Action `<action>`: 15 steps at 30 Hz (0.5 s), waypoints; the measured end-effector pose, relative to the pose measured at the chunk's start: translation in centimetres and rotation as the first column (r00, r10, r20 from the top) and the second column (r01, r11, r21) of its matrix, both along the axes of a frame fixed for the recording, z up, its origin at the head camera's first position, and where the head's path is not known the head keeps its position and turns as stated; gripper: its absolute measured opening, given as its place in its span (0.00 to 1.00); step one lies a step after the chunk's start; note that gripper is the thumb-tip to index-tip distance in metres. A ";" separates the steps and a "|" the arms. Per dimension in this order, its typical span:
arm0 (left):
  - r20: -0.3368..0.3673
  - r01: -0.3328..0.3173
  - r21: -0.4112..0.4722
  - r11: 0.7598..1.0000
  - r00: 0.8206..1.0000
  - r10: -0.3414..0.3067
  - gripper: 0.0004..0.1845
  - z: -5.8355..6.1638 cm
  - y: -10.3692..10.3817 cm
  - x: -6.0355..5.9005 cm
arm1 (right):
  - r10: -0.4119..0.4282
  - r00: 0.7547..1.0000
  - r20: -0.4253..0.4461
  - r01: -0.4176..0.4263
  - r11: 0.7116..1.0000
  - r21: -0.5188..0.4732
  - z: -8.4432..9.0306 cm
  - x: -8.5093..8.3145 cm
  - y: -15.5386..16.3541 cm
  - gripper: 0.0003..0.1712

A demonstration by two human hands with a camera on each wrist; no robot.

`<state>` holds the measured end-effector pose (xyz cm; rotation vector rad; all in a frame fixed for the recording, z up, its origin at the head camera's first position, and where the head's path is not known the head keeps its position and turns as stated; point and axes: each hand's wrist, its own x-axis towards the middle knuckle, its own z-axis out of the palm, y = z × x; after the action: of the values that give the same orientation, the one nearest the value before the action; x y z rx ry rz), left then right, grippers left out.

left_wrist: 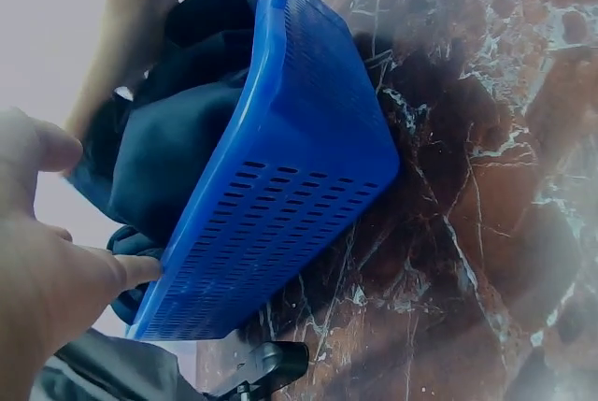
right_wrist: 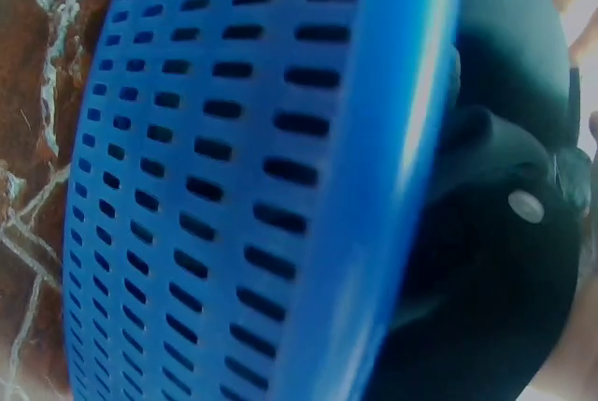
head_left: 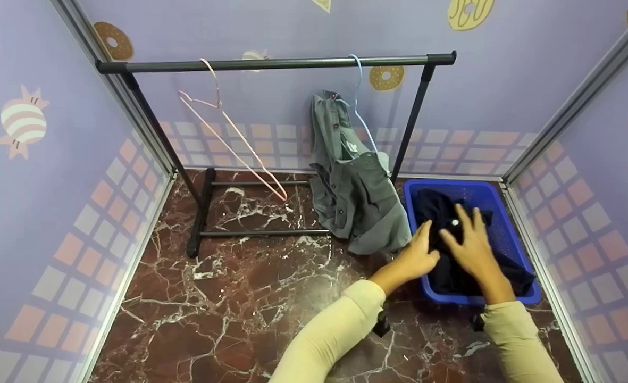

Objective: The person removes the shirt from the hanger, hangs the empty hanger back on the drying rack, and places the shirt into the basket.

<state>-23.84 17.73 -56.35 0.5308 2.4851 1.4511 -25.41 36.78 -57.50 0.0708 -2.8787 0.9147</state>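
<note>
A blue perforated basket (head_left: 508, 234) stands on the floor at the right, with a dark navy garment (head_left: 441, 210) in it. My left hand (head_left: 417, 255) reaches over the basket's left rim with its fingers straight on the cloth. My right hand (head_left: 470, 244) lies spread flat on the garment, next to a white button. The left wrist view shows the basket's wall (left_wrist: 280, 195), the dark garment (left_wrist: 177, 139) and my left hand (left_wrist: 47, 270) at the rim. The right wrist view is filled by the basket wall (right_wrist: 234, 177) and the garment (right_wrist: 495, 270).
A dark clothes rack (head_left: 271, 64) stands against the back wall. It carries a bare pink hanger (head_left: 228, 133) and a grey shirt (head_left: 353, 197) on a blue hanger, drooping to the floor beside the basket. Purple walls close in on three sides of the red marble floor (head_left: 239, 298).
</note>
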 end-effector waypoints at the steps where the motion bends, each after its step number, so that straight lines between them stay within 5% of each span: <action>1: 0.006 0.008 -0.013 1.000 1.000 -0.007 0.42 0.1 -0.4 0.2 | 0.025 1.000 0.014 -0.025 1.000 0.014 -0.3 -0.1 -0.2 0.45; 8: -0.036 0.139 -0.158 0.978 0.989 -0.146 0.41 0.1 -3.5 1.5 | 0.100 0.985 0.140 -0.110 0.991 0.070 -2.0 -0.7 -0.5 0.43; 15: -0.116 0.294 -0.322 0.900 0.931 -0.345 0.38 -0.4 -7.9 2.6 | 0.167 0.969 0.184 -0.189 0.976 0.106 -3.2 -1.8 -0.5 0.40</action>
<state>-21.22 9.79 -56.78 0.9812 2.5240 0.9175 -27.18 36.26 -60.66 0.2794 -3.1317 0.8071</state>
